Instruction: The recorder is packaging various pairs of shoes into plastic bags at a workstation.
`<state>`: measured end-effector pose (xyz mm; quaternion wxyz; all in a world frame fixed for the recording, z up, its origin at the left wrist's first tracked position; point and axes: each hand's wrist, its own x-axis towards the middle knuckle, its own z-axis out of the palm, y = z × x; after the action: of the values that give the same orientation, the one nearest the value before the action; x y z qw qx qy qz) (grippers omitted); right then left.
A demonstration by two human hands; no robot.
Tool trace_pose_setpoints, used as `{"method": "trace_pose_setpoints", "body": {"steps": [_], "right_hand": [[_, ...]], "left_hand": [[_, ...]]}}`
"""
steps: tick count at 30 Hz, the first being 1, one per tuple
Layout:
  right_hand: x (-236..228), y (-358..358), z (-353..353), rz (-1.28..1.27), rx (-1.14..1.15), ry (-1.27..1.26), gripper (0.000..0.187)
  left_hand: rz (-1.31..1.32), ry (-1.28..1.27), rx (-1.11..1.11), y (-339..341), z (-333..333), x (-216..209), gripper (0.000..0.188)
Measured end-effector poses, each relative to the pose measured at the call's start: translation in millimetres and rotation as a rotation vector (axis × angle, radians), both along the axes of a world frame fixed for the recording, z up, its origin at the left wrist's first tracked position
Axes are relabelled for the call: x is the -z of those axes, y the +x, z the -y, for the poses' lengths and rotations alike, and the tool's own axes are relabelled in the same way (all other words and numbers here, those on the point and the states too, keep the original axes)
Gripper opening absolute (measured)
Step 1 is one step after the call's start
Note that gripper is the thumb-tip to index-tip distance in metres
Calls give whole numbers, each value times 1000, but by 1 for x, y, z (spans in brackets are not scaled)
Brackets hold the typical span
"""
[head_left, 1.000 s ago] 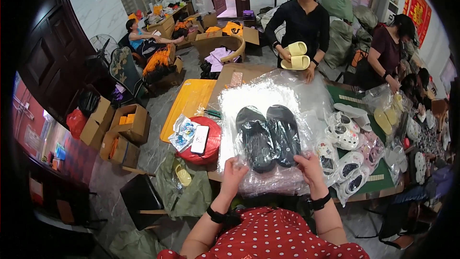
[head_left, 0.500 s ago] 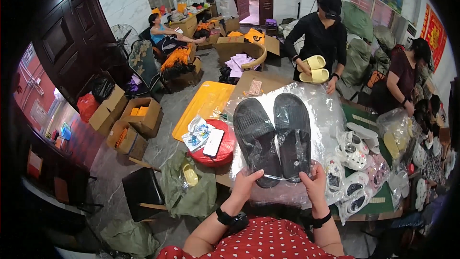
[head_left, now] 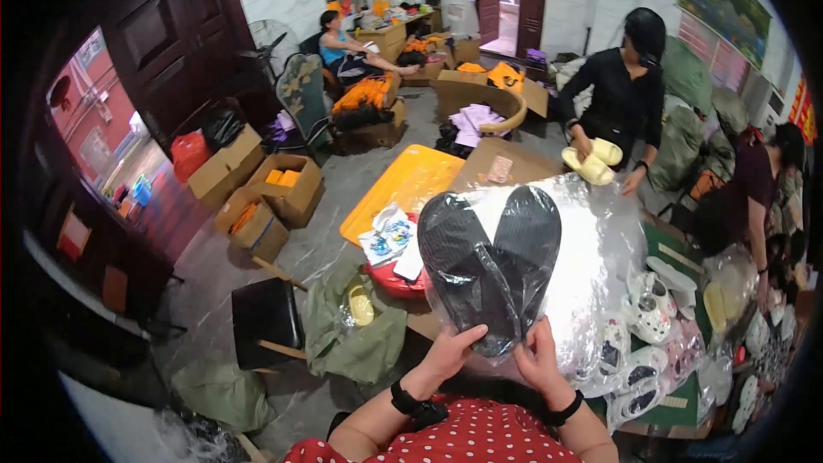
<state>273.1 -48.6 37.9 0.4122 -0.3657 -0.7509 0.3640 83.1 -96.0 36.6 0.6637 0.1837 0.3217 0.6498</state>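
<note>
"What have you got there?"

"A pair of black slippers [head_left: 489, 270] in a clear bag [head_left: 504, 281], at twelve o'clock, held over the near side of the table. Their near ends overlap and the far ends splay into a V."

"And your hands?"

"Both gripping. My left hand [head_left: 447, 351] has its thumb across the near end, at seven o'clock on the pair; my right hand [head_left: 540, 353] pinches the bag at five. With the glare, and my fingertips tucked beneath, I can't swear how much is film and how much is sole."

"How do they handle?"

"Light, I'd say, and rubbery: soles that bend a little, nothing to break. The film is the slippery part, and the pair can slide about inside it. Best to take both near ends through the film, thumbs above, fingers below; a pinch of loose plastic alone would let them swing."

"What lies about you?"

"Shiny plastic sheets [head_left: 596, 231] beyond the pair, bagged clogs [head_left: 651, 300] at two o'clock. A green sack [head_left: 360, 343] at nine, a phone [head_left: 411, 259] on a red bundle [head_left: 396, 281] at ten, a yellow board [head_left: 403, 184] at eleven."

"Farther off?"

"A co-worker [head_left: 619, 94] at one o'clock with pale slippers [head_left: 591, 161] in hand, and someone seated [head_left: 347, 51] toward eleven."
</note>
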Motion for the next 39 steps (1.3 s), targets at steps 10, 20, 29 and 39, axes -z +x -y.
{"method": "trace_pose_setpoints", "body": {"steps": [10,20,29,39], "right_hand": [[1,-17,-25,134,-88,-38,31],[25,9,-46,99,251,6,12],[35,-5,-42,132,349,-55,9],[42,-19,-33,185,475,-83,6]], "left_hand": [[-422,-293,-650,-145,91,48,39],[-1266,-929,-804,-274,182,133,58],[-1277,-852,170,-302,142,248,46],[-302,-1015,-253,-375,125,362,15]]}}
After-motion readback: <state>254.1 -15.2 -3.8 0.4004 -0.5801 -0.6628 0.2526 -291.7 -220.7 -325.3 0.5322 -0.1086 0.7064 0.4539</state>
